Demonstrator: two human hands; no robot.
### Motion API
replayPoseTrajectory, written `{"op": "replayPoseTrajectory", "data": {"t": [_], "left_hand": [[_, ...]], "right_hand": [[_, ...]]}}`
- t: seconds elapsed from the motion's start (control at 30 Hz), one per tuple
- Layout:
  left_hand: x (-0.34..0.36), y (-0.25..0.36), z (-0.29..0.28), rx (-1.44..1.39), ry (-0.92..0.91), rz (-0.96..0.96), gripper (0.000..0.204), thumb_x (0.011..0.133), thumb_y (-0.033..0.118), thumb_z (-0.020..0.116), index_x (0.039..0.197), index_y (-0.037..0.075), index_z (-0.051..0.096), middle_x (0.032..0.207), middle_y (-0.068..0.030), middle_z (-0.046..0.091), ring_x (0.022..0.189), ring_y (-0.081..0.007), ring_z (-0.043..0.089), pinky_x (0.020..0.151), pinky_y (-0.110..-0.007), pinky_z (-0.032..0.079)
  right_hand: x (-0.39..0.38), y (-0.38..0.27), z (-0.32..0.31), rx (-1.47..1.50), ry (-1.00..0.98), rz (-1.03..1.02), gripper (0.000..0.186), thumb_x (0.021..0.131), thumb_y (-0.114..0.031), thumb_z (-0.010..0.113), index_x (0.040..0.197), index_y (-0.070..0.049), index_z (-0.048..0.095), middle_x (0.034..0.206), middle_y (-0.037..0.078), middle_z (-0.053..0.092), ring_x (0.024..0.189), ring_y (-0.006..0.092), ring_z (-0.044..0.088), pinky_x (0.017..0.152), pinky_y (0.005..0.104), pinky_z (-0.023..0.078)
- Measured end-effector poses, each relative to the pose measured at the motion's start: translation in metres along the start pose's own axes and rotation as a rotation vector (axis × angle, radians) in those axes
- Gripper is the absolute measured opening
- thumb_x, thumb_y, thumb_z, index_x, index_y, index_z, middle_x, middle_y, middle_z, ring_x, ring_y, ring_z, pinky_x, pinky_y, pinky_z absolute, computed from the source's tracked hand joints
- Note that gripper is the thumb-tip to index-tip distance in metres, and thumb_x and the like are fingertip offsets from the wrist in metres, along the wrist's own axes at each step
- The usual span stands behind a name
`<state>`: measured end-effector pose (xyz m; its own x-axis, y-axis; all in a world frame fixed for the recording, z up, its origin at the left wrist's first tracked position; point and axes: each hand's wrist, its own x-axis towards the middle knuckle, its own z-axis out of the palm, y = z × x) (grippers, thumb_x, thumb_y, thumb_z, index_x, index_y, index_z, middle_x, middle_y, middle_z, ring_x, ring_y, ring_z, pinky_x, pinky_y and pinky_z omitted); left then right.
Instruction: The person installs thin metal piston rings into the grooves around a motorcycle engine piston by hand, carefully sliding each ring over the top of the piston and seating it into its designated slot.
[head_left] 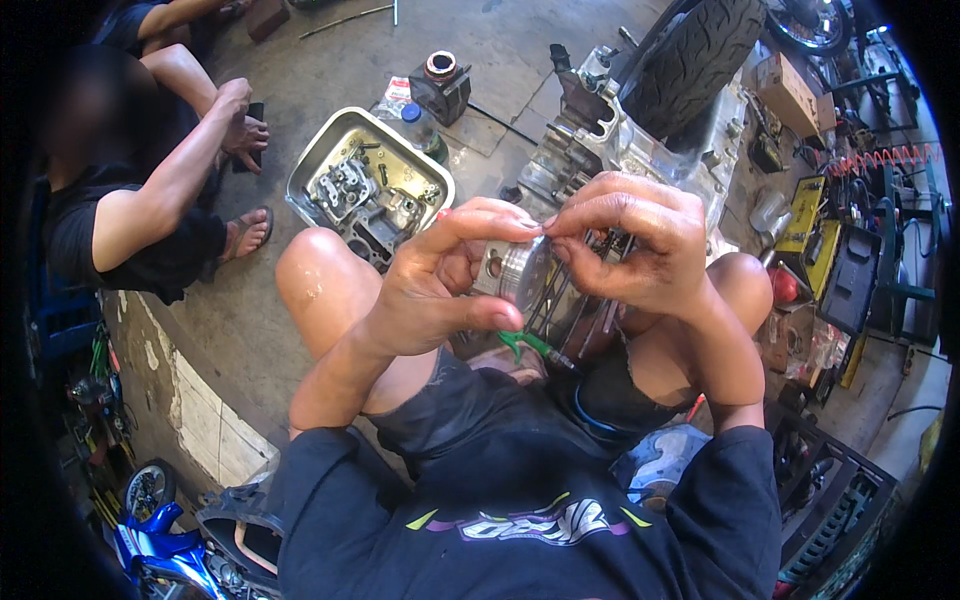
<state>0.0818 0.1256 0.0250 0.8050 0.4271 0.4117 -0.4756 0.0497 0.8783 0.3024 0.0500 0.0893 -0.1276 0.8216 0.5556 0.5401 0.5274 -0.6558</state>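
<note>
A silvery engine piston (520,272) with grooves round its edge and a pin hole in its side is held up in front of my chest. My left hand (415,285) grips it between thumb and fingers. At the piston's upper right edge, by the grooves, my right hand (640,245) has its thumb and fingertips closed in a pinch. Whatever is between those fingertips is too small to make out. Below the piston, between my legs, lies a green air blow gun (535,346).
Ahead to the left, a metal tray (297,180) holds engine parts. Beyond my right hand stands a large engine casing (590,150) beside a tyre (695,70). A black container (441,92) stands past the tray. Another person (150,190) sits at the left; a yellow toolbox (808,235) is at right.
</note>
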Motion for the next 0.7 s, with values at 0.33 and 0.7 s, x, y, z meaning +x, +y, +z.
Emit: {"op": "replayPoseTrajectory", "data": {"t": [0.33, 0.7], "left_hand": [[-0.006, 0.007, 0.013, -0.051, 0.094, -0.174, 0.065, 0.072, 0.005, 0.091, 0.128, -0.002, 0.059, 0.129, -0.0095, 0.057, 0.095, -0.0069, 0.059, 0.080, -0.022, 0.052], [-0.005, 0.013, 0.013, 0.165, 0.017, -0.103, 0.065, 0.067, 0.015, 0.095, 0.123, 0.002, 0.065, 0.117, -0.0093, 0.063, 0.079, -0.0067, 0.057, 0.067, -0.021, 0.050]], "right_hand": [[-0.008, -0.002, -0.006, -0.140, -0.098, -0.205, 0.019, 0.071, -0.001, 0.077, 0.088, -0.005, 0.070, 0.076, 0.006, 0.063, 0.065, 0.0224, 0.064, 0.057, 0.0327, 0.053], [-0.013, -0.015, -0.011, -0.149, -0.218, -0.226, 0.023, 0.070, -0.001, 0.077, 0.091, -0.001, 0.068, 0.078, 0.008, 0.061, 0.065, 0.0241, 0.064, 0.057, 0.0341, 0.053]]}}
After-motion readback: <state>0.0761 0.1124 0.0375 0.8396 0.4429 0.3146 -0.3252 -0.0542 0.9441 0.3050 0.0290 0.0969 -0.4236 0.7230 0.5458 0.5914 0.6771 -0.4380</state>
